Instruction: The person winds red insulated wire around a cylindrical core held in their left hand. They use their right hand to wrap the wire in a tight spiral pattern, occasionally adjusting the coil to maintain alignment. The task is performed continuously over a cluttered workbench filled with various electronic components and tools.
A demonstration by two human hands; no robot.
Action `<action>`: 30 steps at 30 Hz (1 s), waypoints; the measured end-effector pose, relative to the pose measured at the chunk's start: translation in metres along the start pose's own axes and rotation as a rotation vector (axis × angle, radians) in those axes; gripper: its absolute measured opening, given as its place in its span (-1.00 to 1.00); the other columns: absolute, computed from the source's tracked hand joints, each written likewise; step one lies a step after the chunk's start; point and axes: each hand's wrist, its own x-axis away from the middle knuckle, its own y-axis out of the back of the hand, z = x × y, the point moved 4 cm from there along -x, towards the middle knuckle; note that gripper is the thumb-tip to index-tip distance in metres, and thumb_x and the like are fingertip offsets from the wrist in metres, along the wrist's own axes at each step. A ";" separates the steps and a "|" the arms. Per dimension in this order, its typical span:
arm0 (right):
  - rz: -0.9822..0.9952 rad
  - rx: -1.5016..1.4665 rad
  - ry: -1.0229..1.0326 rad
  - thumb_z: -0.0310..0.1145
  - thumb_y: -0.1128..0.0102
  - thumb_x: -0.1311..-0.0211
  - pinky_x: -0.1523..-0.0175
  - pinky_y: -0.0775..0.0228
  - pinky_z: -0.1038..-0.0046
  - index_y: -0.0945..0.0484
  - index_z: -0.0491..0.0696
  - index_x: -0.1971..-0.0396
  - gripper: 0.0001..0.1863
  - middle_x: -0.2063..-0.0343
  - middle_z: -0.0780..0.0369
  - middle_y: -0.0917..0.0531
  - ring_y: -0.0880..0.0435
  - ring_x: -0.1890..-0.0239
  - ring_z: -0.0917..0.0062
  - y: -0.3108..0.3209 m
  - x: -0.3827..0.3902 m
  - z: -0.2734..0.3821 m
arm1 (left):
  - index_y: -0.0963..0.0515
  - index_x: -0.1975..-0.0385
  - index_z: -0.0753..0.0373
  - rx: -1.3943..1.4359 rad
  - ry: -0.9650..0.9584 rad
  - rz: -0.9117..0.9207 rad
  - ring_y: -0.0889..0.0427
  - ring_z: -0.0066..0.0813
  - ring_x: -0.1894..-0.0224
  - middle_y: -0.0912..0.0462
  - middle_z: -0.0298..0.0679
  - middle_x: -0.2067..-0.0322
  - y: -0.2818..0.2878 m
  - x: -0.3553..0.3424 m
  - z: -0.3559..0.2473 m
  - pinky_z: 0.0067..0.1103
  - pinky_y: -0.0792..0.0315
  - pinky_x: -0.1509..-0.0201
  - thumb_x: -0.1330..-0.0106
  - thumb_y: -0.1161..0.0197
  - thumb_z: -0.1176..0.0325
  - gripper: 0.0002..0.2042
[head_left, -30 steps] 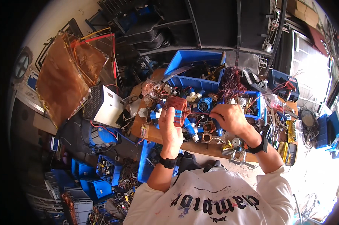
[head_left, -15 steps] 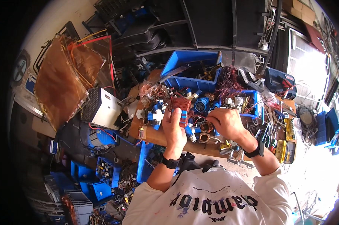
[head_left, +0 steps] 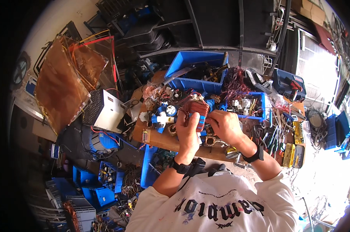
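My left hand is wrapped round a coil of reddish copper wire with blue pieces along its side, the thumb lying over the near face. Close beside the coil's right side, my right hand has its fingers pinched together. What those fingertips hold is too small to make out. Both hands are above the front part of a wooden worktable. Left of the coil lies a blue and white plastic part. A round blue-and-white part is next to it.
A large blue bin with metal pieces stands at the back, beside a tangle of dark red wire. A smaller blue tray holds small parts. Pliers and other hand tools crowd the right. A white metal box stands left.
The coil and my left hand have shifted right, and the coil is turned somewhat. My right hand has moved left, close to the coil; the thin wire between them no longer shows.
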 end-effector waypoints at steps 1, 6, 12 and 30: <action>-0.005 -0.009 -0.011 -0.35 -0.27 -0.20 0.34 -0.48 0.24 -0.65 -0.12 0.38 -0.85 0.46 0.11 -0.65 -0.65 0.42 0.13 -0.002 0.000 0.000 | -0.41 -0.12 0.28 -0.011 -0.017 -0.012 -0.60 -0.69 0.21 -0.61 -0.30 0.11 -0.003 0.001 -0.003 -0.72 -0.51 0.24 -0.36 -0.27 0.32 -0.61; 0.001 -0.037 -0.031 -0.33 -0.25 -0.24 0.32 -0.47 0.22 -0.64 -0.13 0.37 -0.84 0.47 0.08 -0.64 -0.64 0.41 0.11 -0.010 0.003 -0.001 | -0.42 -0.09 0.30 0.000 0.022 -0.020 -0.62 -0.65 0.18 -0.62 -0.26 0.10 0.000 -0.005 -0.002 -0.70 -0.53 0.22 -0.38 -0.25 0.32 -0.65; 0.058 -0.046 -0.010 -0.31 -0.23 -0.27 0.28 -0.49 0.23 -0.64 -0.12 0.32 -0.82 0.43 0.09 -0.66 -0.66 0.38 0.13 -0.012 0.007 -0.011 | -0.45 -0.12 0.31 0.078 0.064 -0.088 -0.66 -0.50 0.19 -0.64 -0.21 0.11 0.010 -0.013 0.005 -0.59 -0.58 0.16 -0.40 -0.23 0.30 -0.63; 0.000 0.081 0.098 -0.41 -0.29 -0.16 0.40 -0.48 0.31 -0.64 -0.11 0.38 -0.91 0.50 0.15 -0.65 -0.66 0.47 0.21 0.026 0.020 -0.034 | -0.43 -0.06 0.30 -0.086 -0.084 0.005 -0.66 -0.39 0.10 -0.61 -0.16 0.07 0.015 -0.029 -0.010 -0.40 -0.65 0.09 -0.44 -0.14 0.21 -0.66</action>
